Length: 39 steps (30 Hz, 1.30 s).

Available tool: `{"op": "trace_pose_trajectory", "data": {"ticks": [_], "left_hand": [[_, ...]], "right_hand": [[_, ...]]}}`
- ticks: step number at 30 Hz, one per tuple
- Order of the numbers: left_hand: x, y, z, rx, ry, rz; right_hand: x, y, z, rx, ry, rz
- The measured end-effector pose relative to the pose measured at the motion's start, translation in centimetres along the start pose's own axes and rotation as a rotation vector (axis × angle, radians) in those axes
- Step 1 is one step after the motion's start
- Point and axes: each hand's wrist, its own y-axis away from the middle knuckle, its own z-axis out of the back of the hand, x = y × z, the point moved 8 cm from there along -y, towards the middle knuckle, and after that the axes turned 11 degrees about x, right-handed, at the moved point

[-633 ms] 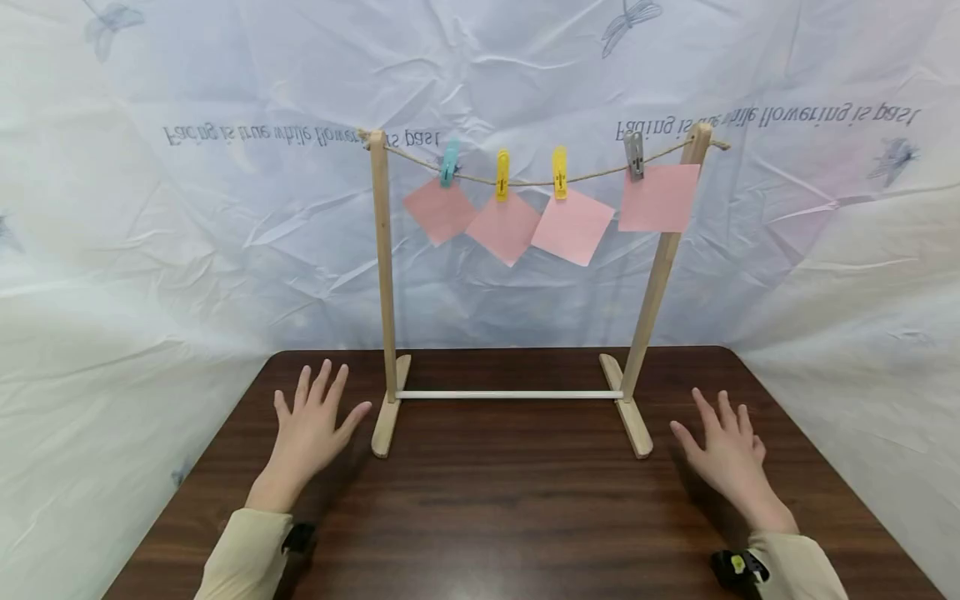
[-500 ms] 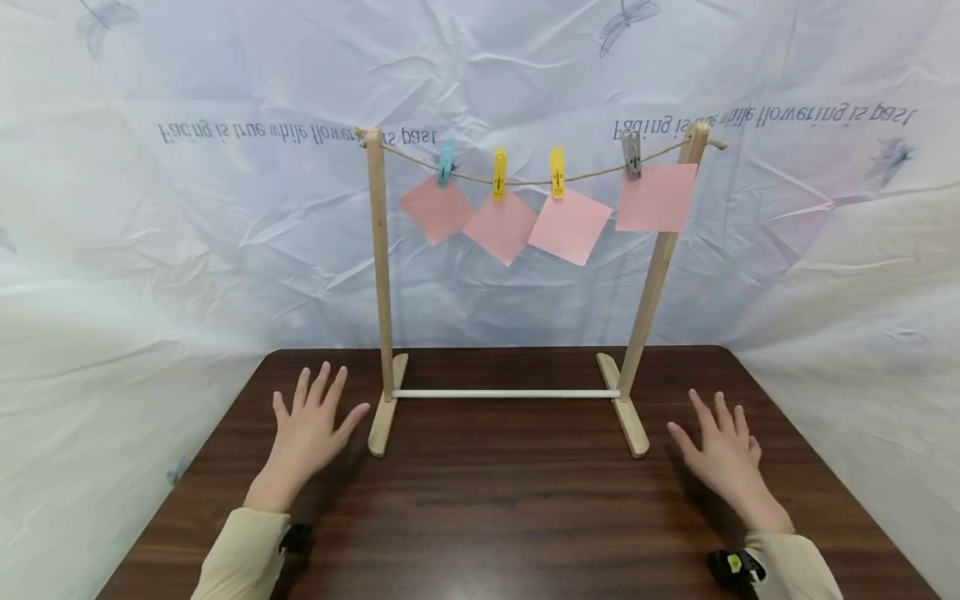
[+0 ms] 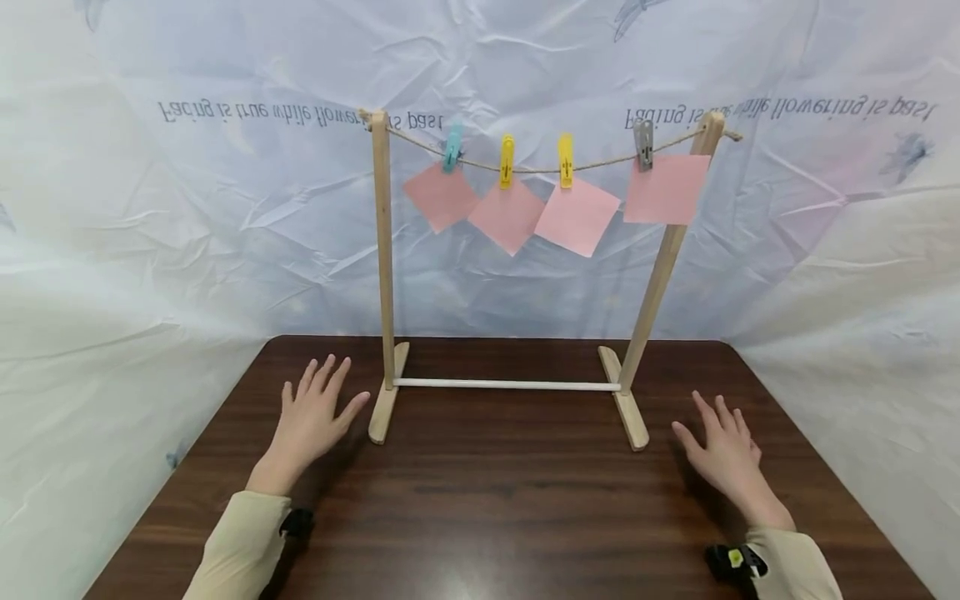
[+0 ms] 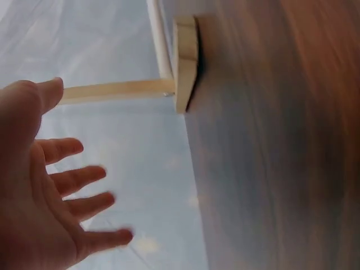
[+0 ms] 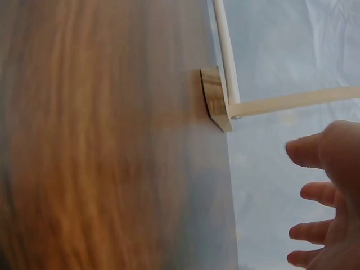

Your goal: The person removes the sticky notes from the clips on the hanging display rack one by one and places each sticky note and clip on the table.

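My left hand [image 3: 309, 423] is spread with nothing in it, left of the wooden stand's left foot [image 3: 389, 393]. To the right of the stand's right foot [image 3: 625, 400], my right hand [image 3: 726, 454] holds nothing, its fingers loosely extended. Neither hand touches the stand. A sagging string [image 3: 536, 171] links the two posts. Along it, a blue clothespin [image 3: 452, 149], two yellow clothespins [image 3: 507, 161] and a grey clothespin [image 3: 643, 145] hold pink paper squares [image 3: 577, 217]. The rightmost square [image 3: 666, 190] hangs level, partly in front of the right post; the others hang tilted.
A white rod [image 3: 506, 384] joins the posts low down. The stand is on a dark brown wooden table [image 3: 480, 500]. Pale wrinkled sheeting [image 3: 225, 250] with mirrored lettering surrounds the table at the back and sides.
The head view has shifted slightly, so the stand appears a little higher. The left hand's fingers have shifted slightly; the right hand looks nearly unchanged. Papers and clothespins hang as before.
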Motion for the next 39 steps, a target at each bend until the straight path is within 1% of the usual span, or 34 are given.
{"op": "trace_pose_trajectory", "data": {"ticks": [2, 4, 6, 8, 9, 12, 15, 16, 18, 20, 23, 24, 26, 28, 30, 35, 37, 39], "left_hand": [[0.1, 0.1, 0.0, 0.029, 0.105, -0.023], [0.2, 0.2, -0.1, 0.060, 0.231, -0.037], [0.0, -0.2, 0.1, 0.072, 0.371, -0.038], [-0.5, -0.8, 0.8, 0.061, 0.480, -0.042], [-0.8, -1.2, 1.1, 0.052, 0.533, -0.043], [-2.2, -2.2, 2.9, 0.010, 0.722, -0.072], [-3.9, -3.2, 4.9, -0.038, 0.904, -0.134], [-4.5, -3.6, 5.6, -0.056, 0.949, -0.160], [-5.8, -4.3, 7.3, -0.090, 0.998, -0.204], [-7.0, -4.9, 9.1, -0.124, 1.023, -0.248], [-8.3, -5.3, 11.5, -0.162, 1.047, -0.289], [-8.6, -5.4, 12.1, -0.171, 1.054, -0.299], [-9.1, -5.6, 12.9, -0.185, 1.058, -0.312], [-9.5, -5.9, 13.1, -0.182, 1.060, -0.315], [-10.0, -6.4, 13.0, -0.178, 1.077, -0.323], [-11.2, -7.7, 12.7, -0.213, 1.146, -0.364], [-11.7, -8.1, 12.8, -0.227, 1.161, -0.380], [-12.4, -8.5, 12.9, -0.224, 1.177, -0.396]], "right_hand": [[0.4, 0.0, 0.0, -0.009, -0.023, 0.024], [1.0, -0.1, 0.4, -0.036, -0.056, 0.052], [1.9, -0.1, 1.5, -0.100, -0.094, 0.087], [2.8, -0.2, 3.2, -0.177, -0.128, 0.118], [3.3, -0.3, 4.3, -0.217, -0.141, 0.128], [5.5, -0.6, 7.9, -0.353, -0.211, 0.188], [8.7, -1.0, 12.6, -0.497, -0.318, 0.263], [9.9, -1.1, 14.2, -0.541, -0.358, 0.291], [12.3, -1.1, 17.2, -0.611, -0.422, 0.338], [14.7, -0.9, 19.9, -0.669, -0.456, 0.381], [18.1, -0.5, 22.6, -0.693, -0.462, 0.427], [19.2, -0.4, 23.3, -0.699, -0.456, 0.439], [21.0, -0.3, 24.1, -0.697, -0.441, 0.470], [22.9, -0.5, 24.4, -0.674, -0.426, 0.501], [25.0, -1.1, 24.2, -0.632, -0.418, 0.550], [30.5, -2.7, 23.4, -0.502, -0.391, 0.668], [32.3, -2.9, 23.3, -0.463, -0.382, 0.697], [33.9, -3.1, 23.3, -0.433, -0.367, 0.721]]}}
